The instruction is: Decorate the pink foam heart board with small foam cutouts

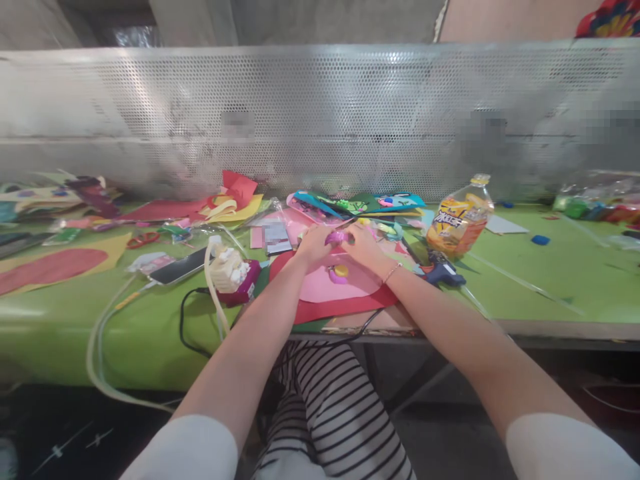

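One wide gray wall [300, 100], full of tiny holes, stands along the far side. Next comes the green table [550, 273], which stretches from left to right. On its left lies a yellow sheet [120, 248] with a big red shape on it. In the near middle is a red sheet [330, 311], and a pink sheet [363, 288] lies on top of it. Just past the hands, at the far middle, is a flat blue piece [413, 200] with bright bits by it. A clear bottle [457, 220] with an orange label stands to the right.

The left hand [315, 245] and the right hand [364, 245] meet over the pink sheet. Both pinch one small purple piece [339, 237] between their fingers, so it sits in the middle, above the far part of the sheet.

Left of the hands are a purple box [240, 288] with a pale plug [227, 267] on it, and a black phone [183, 265]. A blue glue gun [446, 272] lies near the right arm. Red scissors [143, 239] rest farther left. Smallest is a round yellow bit [341, 271] on the pink sheet, touching a purple curve [339, 280].
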`<move>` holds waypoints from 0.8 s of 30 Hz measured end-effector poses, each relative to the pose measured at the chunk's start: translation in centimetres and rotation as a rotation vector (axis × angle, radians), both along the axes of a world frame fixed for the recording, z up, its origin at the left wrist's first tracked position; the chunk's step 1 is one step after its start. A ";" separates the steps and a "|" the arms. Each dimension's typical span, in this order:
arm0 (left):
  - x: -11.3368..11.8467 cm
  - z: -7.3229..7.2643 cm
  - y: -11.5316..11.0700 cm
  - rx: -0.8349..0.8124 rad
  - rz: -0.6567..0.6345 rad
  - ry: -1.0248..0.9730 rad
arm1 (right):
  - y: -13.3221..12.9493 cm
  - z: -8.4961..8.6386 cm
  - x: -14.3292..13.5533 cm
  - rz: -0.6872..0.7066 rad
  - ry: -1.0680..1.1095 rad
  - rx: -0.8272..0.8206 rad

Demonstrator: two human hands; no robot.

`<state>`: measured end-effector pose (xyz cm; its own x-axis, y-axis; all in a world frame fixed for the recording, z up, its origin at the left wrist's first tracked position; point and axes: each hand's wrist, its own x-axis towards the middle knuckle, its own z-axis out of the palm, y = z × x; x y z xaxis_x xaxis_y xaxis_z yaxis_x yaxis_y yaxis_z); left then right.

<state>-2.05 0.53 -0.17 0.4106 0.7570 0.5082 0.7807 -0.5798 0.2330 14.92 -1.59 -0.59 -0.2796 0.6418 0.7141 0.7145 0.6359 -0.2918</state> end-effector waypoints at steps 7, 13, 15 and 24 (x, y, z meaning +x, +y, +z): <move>-0.2 0.1 0.2 0.029 -0.010 0.065 | -0.6 0.9 0.5 0.113 -0.021 0.035; 0.9 0.8 -0.6 -0.026 -0.208 0.021 | -1.0 1.1 0.6 0.117 -0.085 0.065; 1.3 0.8 -0.8 -0.057 -0.236 -0.004 | -1.3 1.4 0.6 0.101 -0.109 0.066; 1.3 0.8 -0.8 -0.063 -0.162 -0.123 | -0.4 1.3 0.5 -0.042 0.281 -0.028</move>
